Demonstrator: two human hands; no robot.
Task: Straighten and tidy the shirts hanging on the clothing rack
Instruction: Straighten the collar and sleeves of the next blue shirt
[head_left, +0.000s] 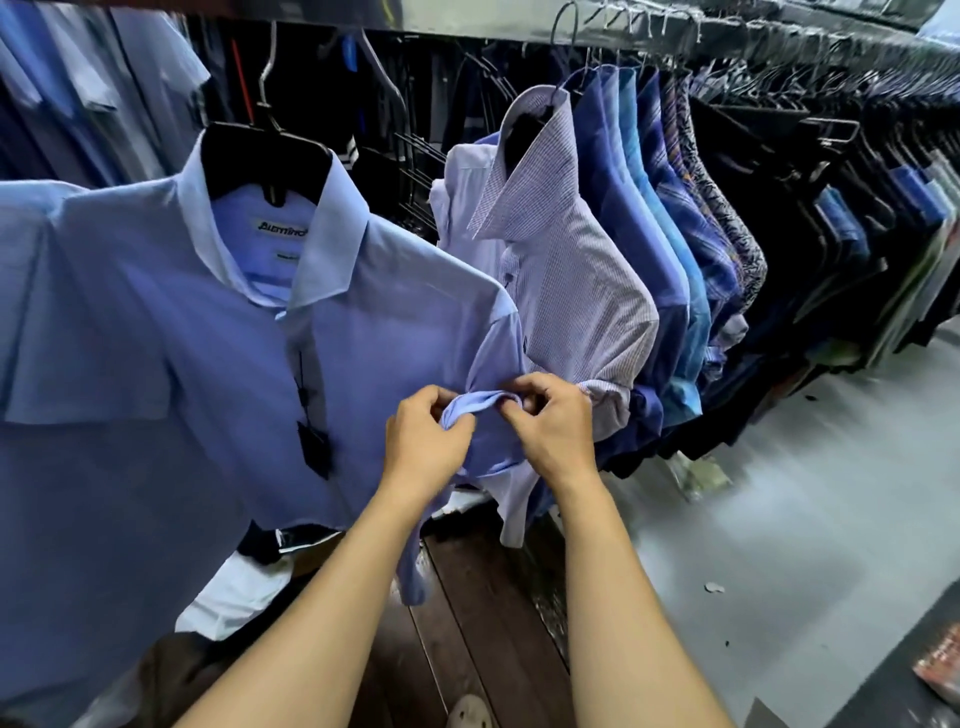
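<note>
Here the left hand (427, 441) and right hand (551, 425), fingers curled, pinch the bunched sleeve cuff (480, 402) of the pale blue collared cotton shirt (208, 364), which hangs on a black plastic hanger (265, 156) beside a lilac checked shirt (561, 270).

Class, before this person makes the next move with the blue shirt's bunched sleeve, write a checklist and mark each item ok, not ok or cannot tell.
1. Left hand and right hand both grip the sleeve: ok.
2. Sleeve lies flat: not ok, bunched.
3. Blue shirt collar sits round its hanger: ok.
4. Price tag hangs free: ok.
5. Hanger hook seated overhead: cannot tell.
</note>
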